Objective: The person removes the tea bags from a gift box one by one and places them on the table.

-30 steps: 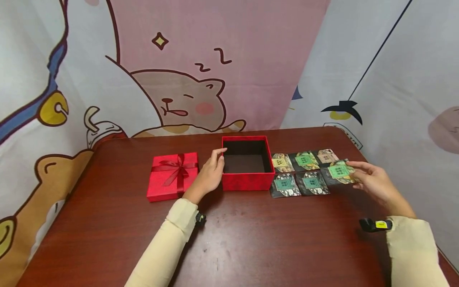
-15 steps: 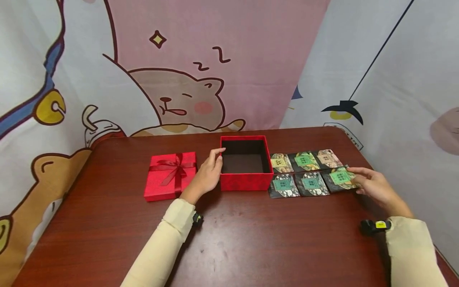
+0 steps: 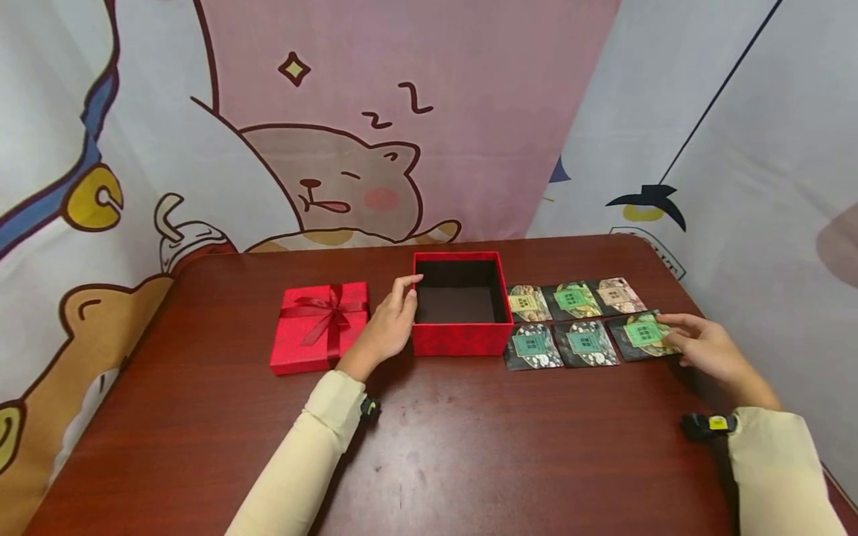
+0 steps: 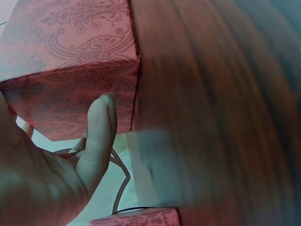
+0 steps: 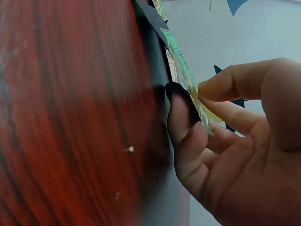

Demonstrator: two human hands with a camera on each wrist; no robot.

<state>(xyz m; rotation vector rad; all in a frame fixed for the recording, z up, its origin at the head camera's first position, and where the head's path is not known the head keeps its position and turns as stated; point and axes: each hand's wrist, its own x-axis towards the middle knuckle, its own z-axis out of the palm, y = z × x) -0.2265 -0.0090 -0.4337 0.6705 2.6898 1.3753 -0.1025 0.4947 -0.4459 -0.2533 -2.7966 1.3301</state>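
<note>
On the table a red box point(image 3: 461, 339) with a dark inside stands uncovered. My left hand point(image 3: 387, 327) rests against its left side, the index fingertip at the rim; in the left wrist view the thumb point(image 4: 99, 136) lies by the patterned box wall. At the right, my right hand point(image 3: 713, 357) pinches the right edge of a flat dark sachet point(image 3: 640, 335) with a green label. The right wrist view shows that sachet point(image 5: 181, 66) edge-on between thumb and fingers. Several like sachets lie in two rows between box and hand, among them a teal-labelled sachet point(image 3: 585, 342).
Left of the box lies a red lid point(image 3: 302, 335) with a dark red ribbon bow point(image 3: 331, 320). The brown wooden table point(image 3: 469, 447) meets a cartoon-printed cloth point(image 3: 503, 112) at its back edge.
My right hand has lowered the green-labelled sachet and shifted it slightly right, opening a small gap to the sachet beside it. The left hand stays at the box.
</note>
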